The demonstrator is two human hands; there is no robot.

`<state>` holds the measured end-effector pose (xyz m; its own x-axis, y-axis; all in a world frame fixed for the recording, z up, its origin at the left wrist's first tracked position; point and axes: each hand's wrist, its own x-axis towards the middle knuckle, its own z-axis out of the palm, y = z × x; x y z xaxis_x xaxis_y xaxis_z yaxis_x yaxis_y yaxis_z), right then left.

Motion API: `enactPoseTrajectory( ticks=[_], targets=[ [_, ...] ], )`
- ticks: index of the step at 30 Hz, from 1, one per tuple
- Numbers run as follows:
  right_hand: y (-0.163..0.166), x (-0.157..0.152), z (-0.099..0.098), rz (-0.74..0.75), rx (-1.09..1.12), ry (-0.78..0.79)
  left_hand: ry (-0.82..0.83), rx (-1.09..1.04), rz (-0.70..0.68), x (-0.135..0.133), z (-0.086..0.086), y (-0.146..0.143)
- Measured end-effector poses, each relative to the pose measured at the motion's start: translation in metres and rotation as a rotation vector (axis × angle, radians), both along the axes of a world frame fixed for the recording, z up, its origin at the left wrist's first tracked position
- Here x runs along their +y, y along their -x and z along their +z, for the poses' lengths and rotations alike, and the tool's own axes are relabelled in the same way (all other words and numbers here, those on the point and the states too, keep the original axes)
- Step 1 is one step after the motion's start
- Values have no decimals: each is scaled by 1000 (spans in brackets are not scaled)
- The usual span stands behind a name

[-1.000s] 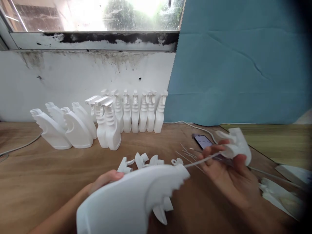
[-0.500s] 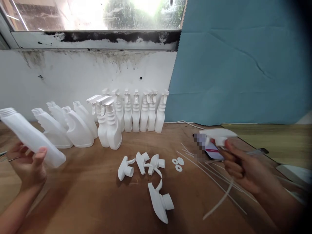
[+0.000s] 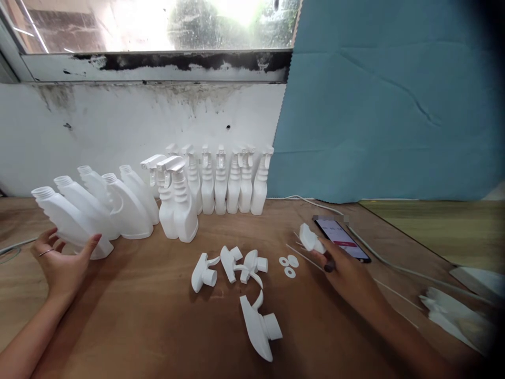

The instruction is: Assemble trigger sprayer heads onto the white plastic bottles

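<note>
My left hand (image 3: 65,260) is at the far left, thumb and fingers to either side of the lower part of a white plastic bottle (image 3: 74,223) without a top. That bottle stands on the table beside several other topless bottles (image 3: 130,210). On the right, my right hand (image 3: 339,266) grips a white trigger spray head (image 3: 310,239), just above some thin plastic tubes (image 3: 305,255); most of its fingers are hidden. Between the hands several loose spray heads (image 3: 256,329) lie on the table, and three white ring washers (image 3: 290,272) lie close to my right hand.
Several bottles with spray heads fitted (image 3: 221,184) stand along the wall. A phone (image 3: 343,239) with a lit screen lies beyond my right hand, next to a white cable (image 3: 379,258). A clear plastic bag (image 3: 453,316) is at the right edge of the brown table (image 3: 158,316).
My left hand has lowered the bottle from a tilted hold in the air onto the table. My right hand has moved left with the spray head, nearer the washers; its hanging tube no longer shows.
</note>
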<state>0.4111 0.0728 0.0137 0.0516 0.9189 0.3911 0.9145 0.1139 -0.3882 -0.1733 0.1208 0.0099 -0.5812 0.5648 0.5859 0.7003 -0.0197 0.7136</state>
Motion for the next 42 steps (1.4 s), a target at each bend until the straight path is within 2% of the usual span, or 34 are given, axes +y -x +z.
enactPoseTrajectory(
  ticks=[3, 5, 7, 9, 11, 12, 13, 15, 17, 19, 20, 22, 25, 28, 31, 34, 37, 40, 42],
  targets=[
    [2, 8, -11, 84, -2, -108, 14, 104, 35, 1, -6, 12],
    [1, 12, -15, 132, -7, -177, -46, 206, 96, -1, -7, 15],
    [2, 14, -17, 150, -12, -233, -162, 340, 124, -6, -5, 10],
    [6, 11, -18, 153, 7, -278, -246, 484, 71, -14, 0, -8],
    [16, 7, -20, 151, 45, -310, -221, 561, -52, -24, 5, -38],
    [22, 4, -20, 153, 67, -320, -176, 560, -155, -30, 6, -57],
    [30, 1, -21, 160, 86, -327, -206, 548, -267, -37, 7, -78],
    [47, -5, -23, 186, 114, -340, -187, 538, -606, -51, 6, -125],
    [63, -11, -23, 256, 123, -346, -34, 430, -1032, -66, 2, -172],
    [76, -16, -23, 343, 122, -367, 77, 151, -1263, -78, -2, -215],
    [81, -18, -23, 389, 121, -382, 180, -31, -1317, -81, -4, -233],
    [86, -22, -22, 483, 114, -402, 277, -355, -1373, -83, -8, -262],
    [87, -24, -21, 606, 90, -395, 347, -662, -1466, -76, -13, -282],
    [89, -24, -20, 692, 66, -413, 452, -817, -1519, -68, -16, -285],
    [93, -26, -19, 761, 52, -432, 536, -879, -1491, -64, -15, -282],
    [95, -31, -18, 725, 91, -393, 494, -1009, -1460, -60, -14, -280],
    [93, -39, -19, 598, 239, -323, 435, -1215, -1444, -56, -14, -277],
    [88, -46, -20, 466, 400, -282, 440, -1329, -1487, -54, -14, -274],
    [86, -49, -21, 429, 446, -263, 454, -1348, -1518, -53, -13, -271]
  ],
)
